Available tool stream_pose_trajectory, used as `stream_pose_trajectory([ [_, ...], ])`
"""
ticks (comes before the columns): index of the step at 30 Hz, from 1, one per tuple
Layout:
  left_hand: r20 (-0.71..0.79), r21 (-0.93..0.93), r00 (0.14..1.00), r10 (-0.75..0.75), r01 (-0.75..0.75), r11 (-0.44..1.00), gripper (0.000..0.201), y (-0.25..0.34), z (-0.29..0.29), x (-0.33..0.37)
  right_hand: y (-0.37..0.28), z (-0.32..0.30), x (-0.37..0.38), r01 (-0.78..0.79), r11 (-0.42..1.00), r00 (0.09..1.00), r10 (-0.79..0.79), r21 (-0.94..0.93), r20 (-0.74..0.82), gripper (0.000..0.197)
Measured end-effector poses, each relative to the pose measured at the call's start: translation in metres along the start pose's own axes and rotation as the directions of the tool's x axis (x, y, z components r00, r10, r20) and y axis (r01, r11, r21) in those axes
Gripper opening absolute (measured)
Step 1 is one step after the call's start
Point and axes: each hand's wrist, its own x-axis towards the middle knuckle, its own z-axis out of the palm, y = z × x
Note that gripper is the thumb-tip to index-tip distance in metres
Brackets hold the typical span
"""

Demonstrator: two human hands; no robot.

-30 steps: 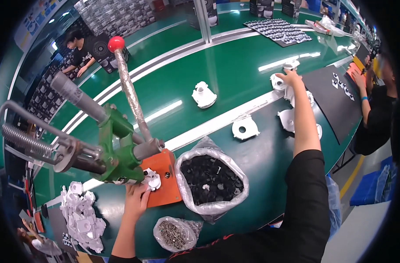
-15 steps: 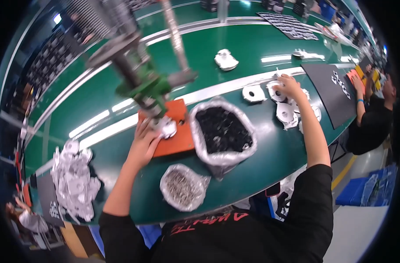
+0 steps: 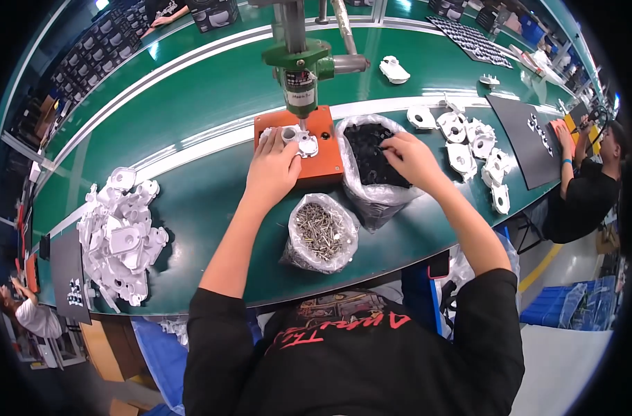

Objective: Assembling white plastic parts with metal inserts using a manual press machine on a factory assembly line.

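My left hand (image 3: pixel 273 166) holds a white plastic part (image 3: pixel 307 143) down on an orange fixture block (image 3: pixel 323 165), fingers and thumb closed on its near left side. Straight above it, the green head of a press-like machine (image 3: pixel 301 97) points its thin tip down at the part. Over a clear plastic bag (image 3: pixel 378 193) of small black pieces (image 3: pixel 366 154), my right hand (image 3: pixel 409 159) is pinched at the fingertips. What those fingertips hold, if anything, I cannot make out. Nearer me stands another clear bag (image 3: pixel 295 251) filled with metal screws (image 3: pixel 321 231).
A heap of white plastic parts (image 3: pixel 125 239) lies on the left, and several more (image 3: pixel 461 158) lie on the right beside a black mat (image 3: pixel 525 142). One white part (image 3: pixel 394 70) rests on the green surface beyond the rail. A co-worker (image 3: pixel 586 177) sits at the far right.
My right hand has come back from the white parts on the right to the bag of black pieces. My left hand stays at the fixture. The whole view has shifted.
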Motion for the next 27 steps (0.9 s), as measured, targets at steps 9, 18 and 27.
stream_pose_trajectory([
  [9,-0.078,-0.048,0.995,-0.061,0.058,0.997,0.015,0.004,0.001,-0.003,0.002,0.039,0.04,-0.028,0.904,1.0,0.023,-0.427,-0.017,0.016],
  [18,-0.102,-0.022,0.993,-0.057,0.055,0.998,0.017,-0.001,0.003,-0.001,-0.023,0.005,0.06,-0.06,0.998,0.996,0.06,-0.004,-0.059,0.015],
  [27,-0.111,-0.013,0.993,-0.032,0.03,0.999,0.019,0.0,0.003,-0.003,-0.056,0.082,0.091,-0.179,0.789,0.984,0.136,0.588,0.116,0.018],
])
